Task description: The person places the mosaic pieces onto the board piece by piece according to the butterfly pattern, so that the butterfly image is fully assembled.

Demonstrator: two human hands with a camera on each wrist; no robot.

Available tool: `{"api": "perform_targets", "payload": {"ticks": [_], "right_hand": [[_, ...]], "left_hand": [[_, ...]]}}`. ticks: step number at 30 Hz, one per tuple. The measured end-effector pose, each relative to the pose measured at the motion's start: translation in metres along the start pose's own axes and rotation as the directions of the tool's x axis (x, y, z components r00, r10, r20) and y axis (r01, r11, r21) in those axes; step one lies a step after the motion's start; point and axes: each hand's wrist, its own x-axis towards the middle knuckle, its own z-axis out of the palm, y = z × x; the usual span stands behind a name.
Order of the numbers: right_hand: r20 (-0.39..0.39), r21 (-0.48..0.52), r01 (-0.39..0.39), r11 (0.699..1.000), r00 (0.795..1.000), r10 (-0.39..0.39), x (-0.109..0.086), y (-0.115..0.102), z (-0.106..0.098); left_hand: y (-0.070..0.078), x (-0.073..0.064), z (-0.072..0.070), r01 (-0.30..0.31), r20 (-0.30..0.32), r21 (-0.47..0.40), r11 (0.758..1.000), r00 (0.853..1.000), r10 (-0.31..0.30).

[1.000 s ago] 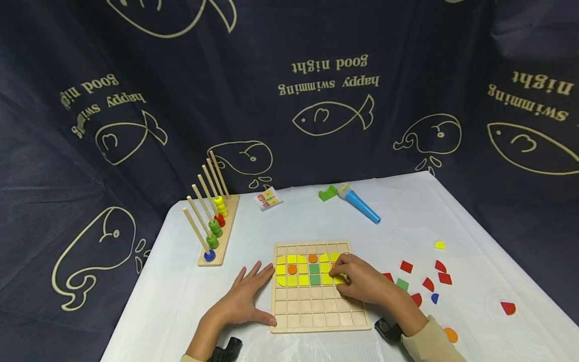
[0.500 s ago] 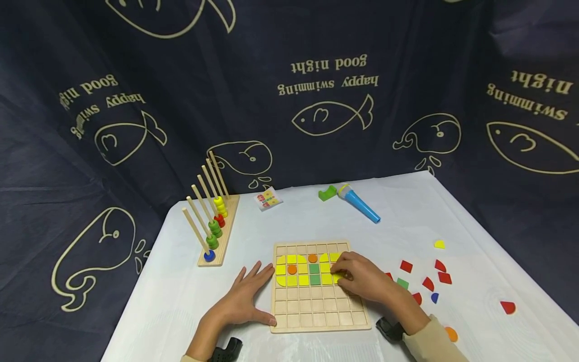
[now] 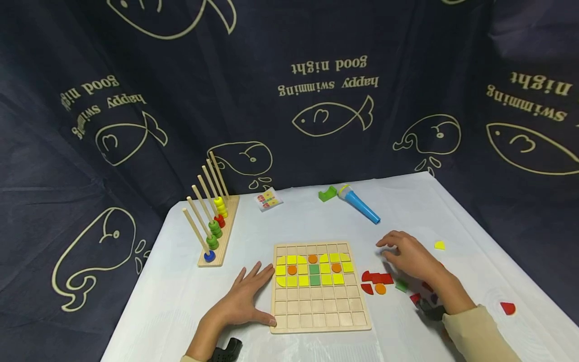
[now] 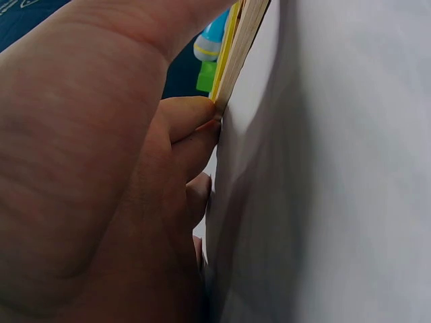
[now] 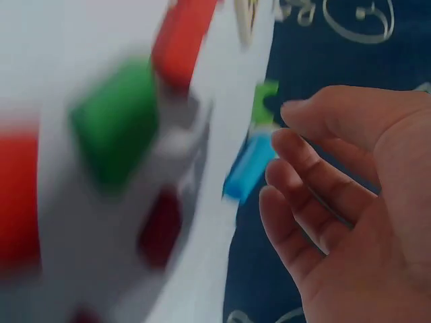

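A square wooden grid board (image 3: 313,305) lies on the white table, its upper rows bearing yellow tiles (image 3: 291,280), orange discs (image 3: 312,259) and green squares (image 3: 314,274). My left hand (image 3: 242,299) rests flat at the board's left edge, thumb at the lower left corner; the left wrist view shows fingertips right against the wooden edge. Over the table to the right, my right hand (image 3: 409,255) hovers with loosely bent fingers. In the right wrist view nothing sits between its fingers (image 5: 296,155). Below that arm are a green tile (image 3: 401,285) and red tiles (image 3: 386,278), some partly hidden.
Beyond the board stand a pegged bead rack (image 3: 219,254) at left and a pattern card (image 3: 269,199). A green block (image 3: 327,193) and a blue toy microphone (image 3: 362,205) lie at the back. A yellow quarter piece (image 3: 440,245) and a red piece (image 3: 508,308) lie right.
My right hand has left the board and moved right, away from the yellow tiles. Red tiles and an orange disc beside the board are now uncovered. The left hand stays put.
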Motion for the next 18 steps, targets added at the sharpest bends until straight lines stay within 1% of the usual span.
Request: {"api": "perform_targets", "payload": {"ticks": [4,9,14,18], "right_hand": [[-0.028,-0.025,-0.043,0.999,0.999,0.043,-0.003,0.028,-0.018],[-0.018,-0.076,-0.123,0.99,0.992,0.122,-0.008,0.065,-0.033],[0.006,-0.091,-0.152,0.984,0.988,0.153,-0.015,0.1,-0.042],[0.024,-0.102,-0.167,0.981,0.985,0.17,-0.021,0.116,-0.043]], "left_hand": [[0.0,0.0,0.0,0.0,0.004,-0.002,1.0,1.0,0.0],[0.001,-0.001,-0.001,-0.001,0.004,-0.007,1.0,1.0,0.001],[0.001,-0.001,-0.002,-0.002,0.008,-0.01,1.0,1.0,0.002],[0.0,0.0,-0.001,0.004,0.006,-0.007,1.0,1.0,-0.004]]}}
